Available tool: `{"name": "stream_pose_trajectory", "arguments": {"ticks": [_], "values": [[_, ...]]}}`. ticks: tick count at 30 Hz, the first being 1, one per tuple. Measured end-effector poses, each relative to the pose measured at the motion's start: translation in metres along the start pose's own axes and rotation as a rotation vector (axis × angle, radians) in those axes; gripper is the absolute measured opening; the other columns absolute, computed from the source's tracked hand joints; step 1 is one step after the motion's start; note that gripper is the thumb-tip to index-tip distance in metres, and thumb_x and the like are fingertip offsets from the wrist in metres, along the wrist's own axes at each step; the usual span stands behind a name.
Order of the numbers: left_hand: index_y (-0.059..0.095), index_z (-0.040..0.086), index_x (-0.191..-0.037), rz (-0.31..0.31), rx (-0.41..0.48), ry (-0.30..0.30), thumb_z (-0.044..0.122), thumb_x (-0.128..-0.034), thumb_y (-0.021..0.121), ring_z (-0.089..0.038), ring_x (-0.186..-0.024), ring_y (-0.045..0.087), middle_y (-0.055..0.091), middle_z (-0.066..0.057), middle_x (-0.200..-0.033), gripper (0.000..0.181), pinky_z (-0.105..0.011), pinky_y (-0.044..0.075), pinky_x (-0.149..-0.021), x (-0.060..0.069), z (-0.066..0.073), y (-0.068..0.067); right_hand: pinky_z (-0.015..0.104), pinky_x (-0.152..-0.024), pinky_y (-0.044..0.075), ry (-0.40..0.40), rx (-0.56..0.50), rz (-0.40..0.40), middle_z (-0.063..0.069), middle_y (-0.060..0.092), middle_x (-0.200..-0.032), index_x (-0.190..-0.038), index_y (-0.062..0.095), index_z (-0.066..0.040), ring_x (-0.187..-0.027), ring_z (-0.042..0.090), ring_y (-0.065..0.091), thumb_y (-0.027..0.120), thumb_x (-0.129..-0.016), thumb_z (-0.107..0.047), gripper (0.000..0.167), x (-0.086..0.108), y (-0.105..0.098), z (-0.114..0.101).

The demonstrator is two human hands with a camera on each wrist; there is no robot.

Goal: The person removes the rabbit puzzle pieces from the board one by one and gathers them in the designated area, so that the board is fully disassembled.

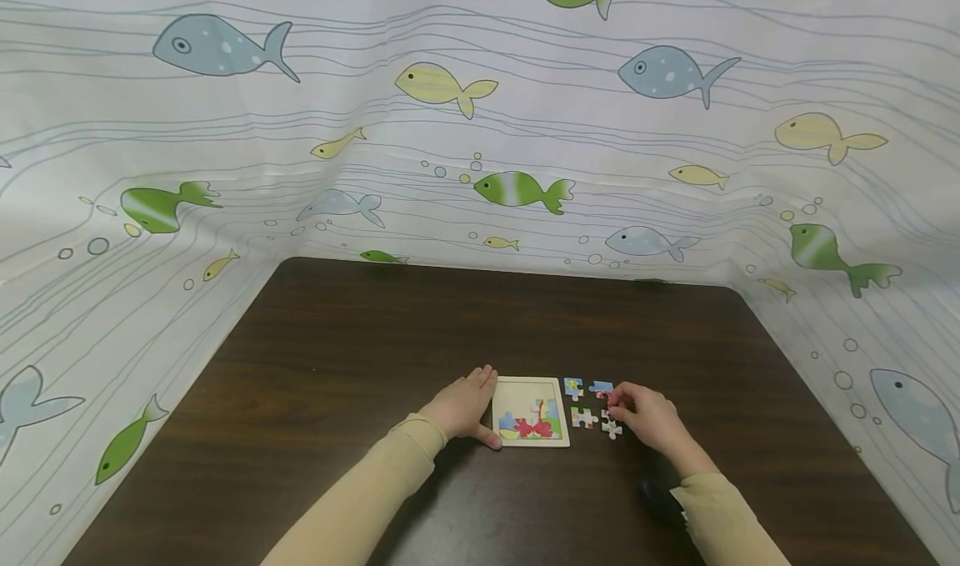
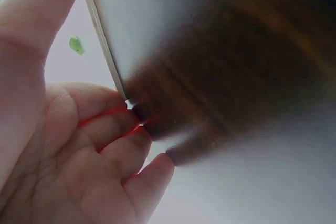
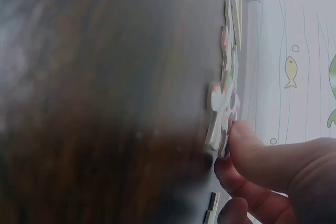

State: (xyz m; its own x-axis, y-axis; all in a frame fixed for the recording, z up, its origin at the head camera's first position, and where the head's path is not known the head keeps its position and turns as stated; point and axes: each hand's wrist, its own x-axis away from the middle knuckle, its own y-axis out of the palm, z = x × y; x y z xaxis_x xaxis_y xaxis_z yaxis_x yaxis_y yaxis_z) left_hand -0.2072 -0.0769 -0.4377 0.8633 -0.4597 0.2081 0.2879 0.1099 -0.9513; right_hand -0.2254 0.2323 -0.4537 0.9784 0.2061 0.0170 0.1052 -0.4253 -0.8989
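Observation:
In the head view a pale square puzzle tray (image 1: 517,389) lies on the dark table, with a colourful picture filling its lower part. My left hand (image 1: 467,408) rests along its left edge, fingers straight, thumb at the near left corner. The left wrist view shows that hand (image 2: 89,150) with its fingers by the tray edge (image 2: 105,45). To the tray's right, my right hand (image 1: 654,420) has thumb and fingertips together on a puzzle piece; in the right wrist view the thumb and a finger pinch the piece (image 3: 224,142), partly hidden.
Beside the tray lie several loose pieces: a blue one (image 1: 573,388), another blue one (image 1: 599,387), a pale one (image 1: 582,418) and a whitish one (image 1: 612,428). The dark table (image 1: 337,341) is bordered by a white fish-patterned curtain (image 1: 435,149).

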Motion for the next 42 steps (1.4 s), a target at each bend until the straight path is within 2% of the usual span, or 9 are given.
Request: {"name": "stream_pose_trajectory", "arguments": {"ticks": [11, 16, 25, 29, 38, 42], "values": [[0.031, -0.005, -0.145, 0.021, -0.003, 0.003, 0.055, -0.0671, 0.078, -0.029, -0.141, 0.028, 0.029, -0.018, -0.153, 0.109, -0.041, 0.031, -0.112, 0.0004, 0.0002, 0.0008, 0.047, -0.072, 0.036, -0.024, 0.048, -0.003, -0.007, 0.053, -0.068, -0.081, 0.063, -0.018, -0.065, 0.013, 0.047, 0.071, -0.084, -0.013, 0.01, -0.0044, 0.0038, 0.0016], [0.031, -0.004, -0.145, 0.02, 0.0, 0.005, 0.055, -0.0673, 0.078, -0.029, -0.141, 0.028, 0.029, -0.019, -0.153, 0.108, -0.042, 0.031, -0.112, 0.001, 0.0001, 0.0005, 0.046, -0.071, 0.036, -0.019, 0.049, -0.003, -0.006, 0.053, -0.069, -0.082, 0.065, -0.018, -0.066, 0.013, 0.047, 0.071, -0.084, -0.014, 0.008, -0.0048, 0.004, 0.0014], [0.032, -0.005, -0.145, 0.024, -0.001, 0.007, 0.055, -0.0669, 0.078, -0.029, -0.141, 0.028, 0.029, -0.019, -0.152, 0.109, -0.042, 0.031, -0.112, 0.001, -0.0001, 0.0004, 0.034, -0.063, 0.032, -0.014, 0.028, 0.0, -0.005, 0.052, -0.068, -0.084, 0.065, -0.016, -0.064, 0.013, 0.046, 0.072, -0.084, -0.013, 0.007, -0.0023, 0.0031, -0.0006], [0.031, -0.004, -0.145, 0.023, 0.003, 0.005, 0.055, -0.0672, 0.078, -0.029, -0.141, 0.028, 0.029, -0.018, -0.153, 0.108, -0.041, 0.03, -0.112, 0.0005, -0.0006, 0.0008, 0.033, -0.063, 0.032, -0.014, 0.033, 0.007, -0.005, 0.052, -0.067, -0.083, 0.066, -0.016, -0.063, 0.013, 0.045, 0.072, -0.083, -0.014, 0.006, -0.0017, 0.0026, -0.0014], [0.029, -0.002, -0.147, 0.01, -0.021, -0.002, 0.057, -0.0679, 0.076, -0.027, -0.142, 0.026, 0.027, -0.017, -0.154, 0.11, -0.04, 0.03, -0.113, 0.0, -0.0001, 0.0025, 0.054, -0.076, 0.041, -0.04, 0.066, 0.029, -0.008, 0.057, -0.07, -0.083, 0.068, -0.018, -0.067, 0.012, 0.05, 0.073, -0.083, -0.016, 0.006, 0.0008, 0.0024, -0.0021], [0.029, -0.002, -0.147, 0.014, -0.022, -0.003, 0.057, -0.0678, 0.076, -0.028, -0.142, 0.027, 0.027, -0.017, -0.154, 0.109, -0.04, 0.03, -0.112, -0.0001, -0.0001, 0.0031, 0.056, -0.076, 0.04, -0.042, 0.067, 0.029, -0.008, 0.058, -0.071, -0.083, 0.068, -0.017, -0.069, 0.013, 0.052, 0.073, -0.082, -0.014, 0.006, 0.0025, 0.0011, -0.0046]]}}
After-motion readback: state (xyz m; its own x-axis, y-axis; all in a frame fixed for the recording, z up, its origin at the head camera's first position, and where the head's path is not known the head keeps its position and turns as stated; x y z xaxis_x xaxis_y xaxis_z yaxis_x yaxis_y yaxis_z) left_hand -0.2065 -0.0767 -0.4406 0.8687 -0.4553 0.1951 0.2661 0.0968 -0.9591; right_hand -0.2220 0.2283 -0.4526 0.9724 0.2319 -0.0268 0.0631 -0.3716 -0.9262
